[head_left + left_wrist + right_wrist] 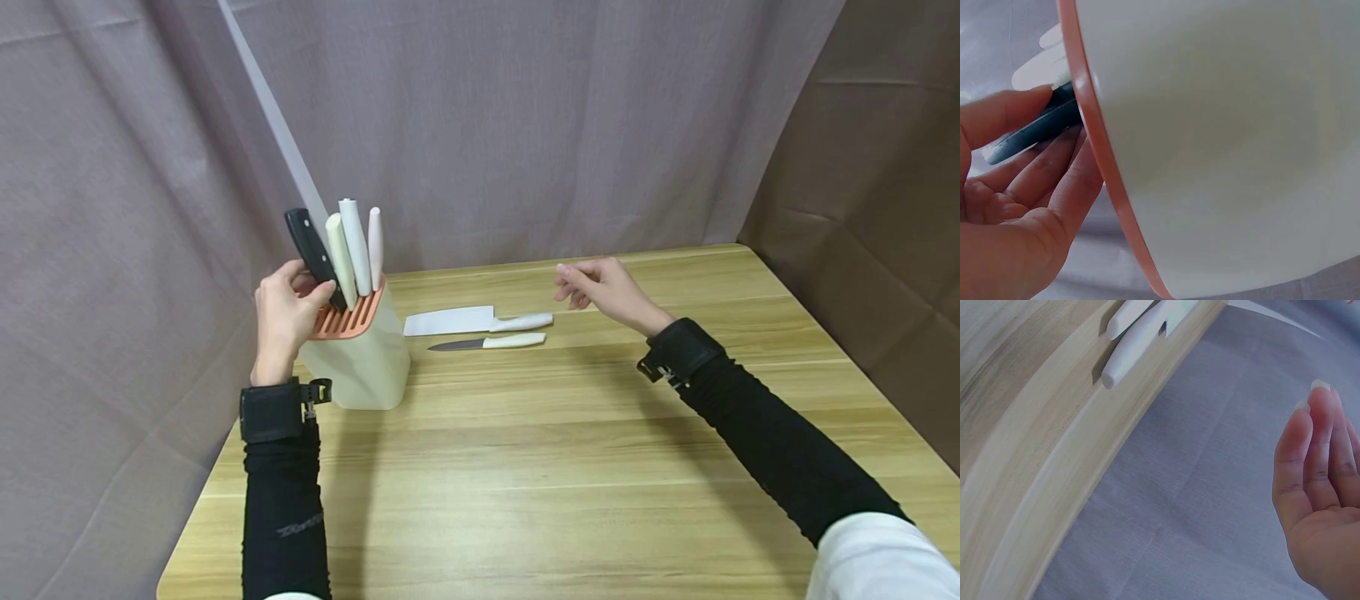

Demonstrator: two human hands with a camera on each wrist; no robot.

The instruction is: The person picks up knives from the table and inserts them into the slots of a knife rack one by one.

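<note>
A cream knife block with an orange slotted top stands at the table's far left. In it sit a black-handled knife and three white-handled knives. My left hand grips the black handle just above the slots, thumb over it. The block's cream wall fills the left wrist view. My right hand hovers open above the table, empty, fingers relaxed. Below and left of it lie a white-handled cleaver and a small white-handled knife.
The wooden table is ringed by grey-brown curtains. Its far edge and the two loose knife handles show in the right wrist view. Bare wood stretches across the near half of the table.
</note>
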